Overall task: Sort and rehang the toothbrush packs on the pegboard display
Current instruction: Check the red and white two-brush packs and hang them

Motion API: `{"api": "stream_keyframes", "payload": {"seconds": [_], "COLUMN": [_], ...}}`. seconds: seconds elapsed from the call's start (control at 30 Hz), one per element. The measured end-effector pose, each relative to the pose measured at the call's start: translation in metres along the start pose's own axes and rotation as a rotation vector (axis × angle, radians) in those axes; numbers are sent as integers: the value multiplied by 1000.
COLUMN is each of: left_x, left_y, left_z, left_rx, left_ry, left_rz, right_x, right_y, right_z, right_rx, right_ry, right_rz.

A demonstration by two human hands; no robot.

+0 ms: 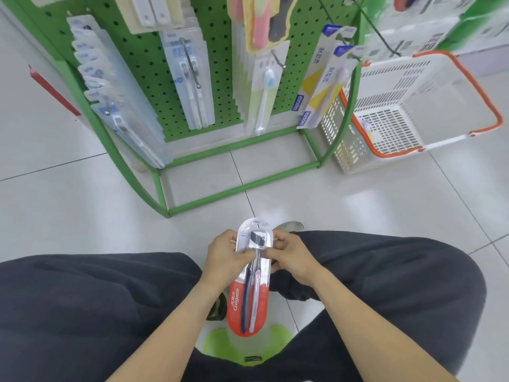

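At lower centre of the frame, red toothbrush pack (249, 282) gripped on both edges: left hand (224, 257) and right hand (292, 256), fingers curled round it. Across the upper frame, green pegboard (217, 86) hung with packs; upper right, white basket (413, 106).

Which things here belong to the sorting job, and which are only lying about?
Belong to the job:
- red toothbrush pack, held by left hand and right hand
- green pegboard
- hanging packs

Lying about:
- white basket
- green stool
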State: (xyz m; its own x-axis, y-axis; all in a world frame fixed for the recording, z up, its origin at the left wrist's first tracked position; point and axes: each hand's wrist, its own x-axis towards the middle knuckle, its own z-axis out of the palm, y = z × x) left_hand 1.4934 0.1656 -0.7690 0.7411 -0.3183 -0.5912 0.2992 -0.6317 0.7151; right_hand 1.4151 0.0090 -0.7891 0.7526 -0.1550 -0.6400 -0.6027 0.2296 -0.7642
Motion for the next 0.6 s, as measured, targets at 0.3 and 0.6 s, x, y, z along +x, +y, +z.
{"api": "stream_keyframes", "payload": {"seconds": [0.3, 0.6], "left_x": [3, 1], "left_y": [-5, -5], "left_z": [-3, -2], "left_rx": [-44, -91], "left_ry": [-165, 6], "left_rz": [25, 122], "right_x": [2, 6], "right_y": [4, 4], "right_z": [3, -4], "right_rx": [123, -8], "right_ry": [195, -33], "right_rz": [-65, -43]}}
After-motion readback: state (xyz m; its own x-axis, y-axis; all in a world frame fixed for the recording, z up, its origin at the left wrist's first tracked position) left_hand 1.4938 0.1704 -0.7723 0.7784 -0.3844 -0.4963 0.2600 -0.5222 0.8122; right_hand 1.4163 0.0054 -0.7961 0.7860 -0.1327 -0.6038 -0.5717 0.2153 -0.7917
